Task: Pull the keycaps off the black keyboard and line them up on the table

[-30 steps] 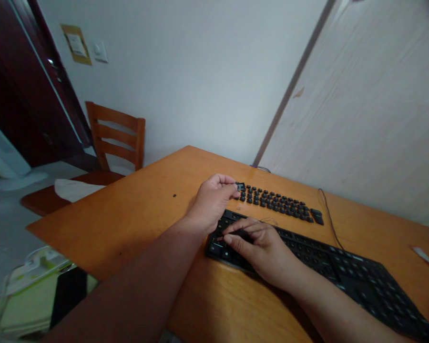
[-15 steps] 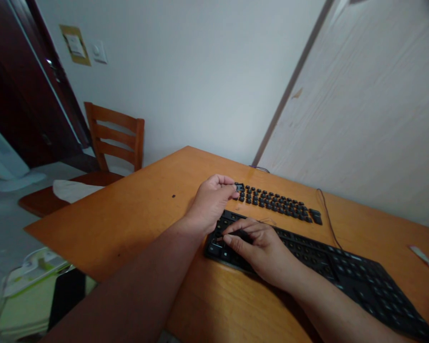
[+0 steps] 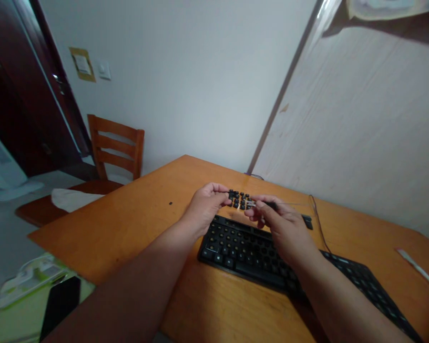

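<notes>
My left hand is over the left end of the laid-out keycaps, thumb and forefinger pinched on a dark keycap mostly hidden at the fingertips. My right hand is closed around a small tool with a dark grip, a short silvery part by the thumb and thin wire trailing to the right; its exact kind is unclear. Its forearm and fingers hide most of the keycap rows. Below both hands lies a black keyboard, its left section showing bare key sockets, with some keys still on the bottom row.
A small dark piece lies alone on the wooden table. A cable runs behind the keyboard, and a white stick-like object lies at right. A chair and a dark phone are on the left.
My right hand has lifted off the keyboard's left end and moved up and away to the keycap rows, carrying the tool. My left hand stays by the keycaps. The view has tilted slightly up.
</notes>
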Demonstrator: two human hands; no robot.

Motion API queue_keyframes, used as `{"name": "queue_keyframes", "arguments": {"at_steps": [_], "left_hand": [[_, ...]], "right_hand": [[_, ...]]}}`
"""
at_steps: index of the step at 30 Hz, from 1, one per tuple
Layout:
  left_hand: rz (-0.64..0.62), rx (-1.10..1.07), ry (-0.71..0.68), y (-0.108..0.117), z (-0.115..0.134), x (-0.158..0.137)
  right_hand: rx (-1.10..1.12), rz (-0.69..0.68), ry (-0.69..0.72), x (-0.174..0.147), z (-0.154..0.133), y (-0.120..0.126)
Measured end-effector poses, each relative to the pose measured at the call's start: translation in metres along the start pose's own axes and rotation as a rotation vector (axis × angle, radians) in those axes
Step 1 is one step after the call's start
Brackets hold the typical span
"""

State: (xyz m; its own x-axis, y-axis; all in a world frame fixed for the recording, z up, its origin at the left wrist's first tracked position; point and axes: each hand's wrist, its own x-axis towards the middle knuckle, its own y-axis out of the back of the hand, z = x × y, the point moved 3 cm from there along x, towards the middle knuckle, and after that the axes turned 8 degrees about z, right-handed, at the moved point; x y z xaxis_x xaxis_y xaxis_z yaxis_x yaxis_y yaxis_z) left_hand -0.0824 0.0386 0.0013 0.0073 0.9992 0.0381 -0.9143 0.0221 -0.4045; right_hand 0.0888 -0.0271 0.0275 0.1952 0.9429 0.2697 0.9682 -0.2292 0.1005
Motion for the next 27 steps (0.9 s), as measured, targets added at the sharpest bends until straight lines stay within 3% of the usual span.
{"name": "queue_keyframes", "arguments": {"at_steps": [14, 27], "left_hand": [[-0.191, 0.076, -0.024, -0.003, 0.003, -0.010], [-0.252, 0.298, -0.090, -0.006, 0.007, -0.021]], "right_hand": [[-0.088, -0.080, 0.002, 0.011, 0.010, 0.002], [-0.042, -0.161, -0.010, 0.009, 0.009, -0.002]]}}
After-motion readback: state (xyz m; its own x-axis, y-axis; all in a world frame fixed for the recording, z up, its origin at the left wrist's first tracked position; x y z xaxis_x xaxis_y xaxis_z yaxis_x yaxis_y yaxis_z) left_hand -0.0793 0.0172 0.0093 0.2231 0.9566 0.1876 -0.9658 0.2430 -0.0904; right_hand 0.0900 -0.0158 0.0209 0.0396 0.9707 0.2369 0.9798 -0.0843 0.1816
